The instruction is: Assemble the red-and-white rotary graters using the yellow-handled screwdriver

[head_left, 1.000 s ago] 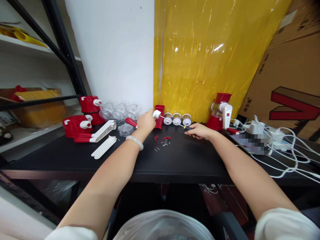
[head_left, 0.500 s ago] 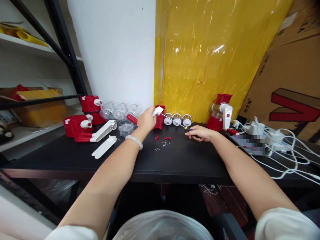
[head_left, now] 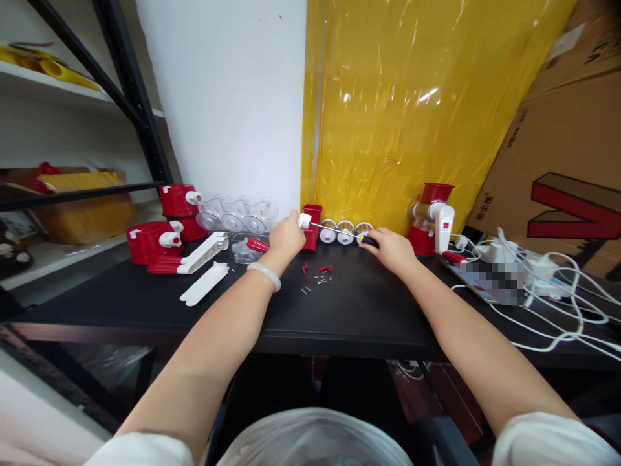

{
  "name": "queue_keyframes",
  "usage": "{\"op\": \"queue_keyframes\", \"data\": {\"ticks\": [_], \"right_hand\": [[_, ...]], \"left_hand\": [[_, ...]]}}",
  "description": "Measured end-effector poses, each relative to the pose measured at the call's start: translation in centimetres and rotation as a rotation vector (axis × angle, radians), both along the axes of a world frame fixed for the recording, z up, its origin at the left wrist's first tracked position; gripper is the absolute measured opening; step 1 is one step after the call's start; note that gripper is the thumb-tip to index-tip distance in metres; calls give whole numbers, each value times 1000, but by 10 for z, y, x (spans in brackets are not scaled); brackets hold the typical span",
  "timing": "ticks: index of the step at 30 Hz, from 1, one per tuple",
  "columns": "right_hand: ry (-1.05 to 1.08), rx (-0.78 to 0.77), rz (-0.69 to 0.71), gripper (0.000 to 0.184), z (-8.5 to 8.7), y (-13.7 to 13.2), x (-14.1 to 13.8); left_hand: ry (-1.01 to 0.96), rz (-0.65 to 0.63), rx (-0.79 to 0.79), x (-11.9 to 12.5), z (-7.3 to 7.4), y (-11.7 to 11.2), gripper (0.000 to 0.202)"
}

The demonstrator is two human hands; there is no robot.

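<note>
My left hand (head_left: 287, 239) is closed around a crank handle (head_left: 305, 221); its white end sticks out on the right and its red grip on the left. My right hand (head_left: 394, 251) is wrapped round a screwdriver (head_left: 369, 241) with a black and yellow handle. The screwdriver's shaft runs left to the white end; whether the tip touches a screw is too small to tell. Below my hands lie small red plastic pieces (head_left: 326, 268) and several loose screws (head_left: 321, 280). A red hopper part (head_left: 312, 234) stands just behind the white end.
Metal-sided drums (head_left: 345, 233) stand along the back. Left are red grinder bases (head_left: 154, 242), clear plastic parts (head_left: 233, 222), another crank handle (head_left: 206, 251) and a white cover (head_left: 204, 285). An assembled rotary grater (head_left: 431, 220), a phone (head_left: 485, 279) and tangled white cables (head_left: 572, 304) occupy the right.
My right hand has turned and risen slightly, its fingers now wrapped over the screwdriver handle. The crank handle's white end has tilted lower in my left hand. The view has shifted a little.
</note>
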State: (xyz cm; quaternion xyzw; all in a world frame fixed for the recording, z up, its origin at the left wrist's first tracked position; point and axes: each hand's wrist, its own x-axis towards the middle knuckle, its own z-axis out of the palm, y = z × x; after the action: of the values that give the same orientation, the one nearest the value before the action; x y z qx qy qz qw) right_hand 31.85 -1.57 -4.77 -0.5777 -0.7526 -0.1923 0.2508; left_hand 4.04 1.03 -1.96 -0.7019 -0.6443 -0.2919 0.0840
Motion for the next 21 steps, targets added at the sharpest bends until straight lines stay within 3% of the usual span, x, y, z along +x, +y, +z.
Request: {"op": "queue_keyframes", "data": {"ticks": [7,15,21], "right_hand": [[-89,-142,30,38,0,-1,-3],[136,-318,240,37,-5,12,5],[327,-494,312,42,-5,10,6]], "left_hand": [[16,-25,20,-5,-1,4,24],[9,-55,9,-7,-2,5,26],[10,-74,22,-7,-1,5,25]]}}
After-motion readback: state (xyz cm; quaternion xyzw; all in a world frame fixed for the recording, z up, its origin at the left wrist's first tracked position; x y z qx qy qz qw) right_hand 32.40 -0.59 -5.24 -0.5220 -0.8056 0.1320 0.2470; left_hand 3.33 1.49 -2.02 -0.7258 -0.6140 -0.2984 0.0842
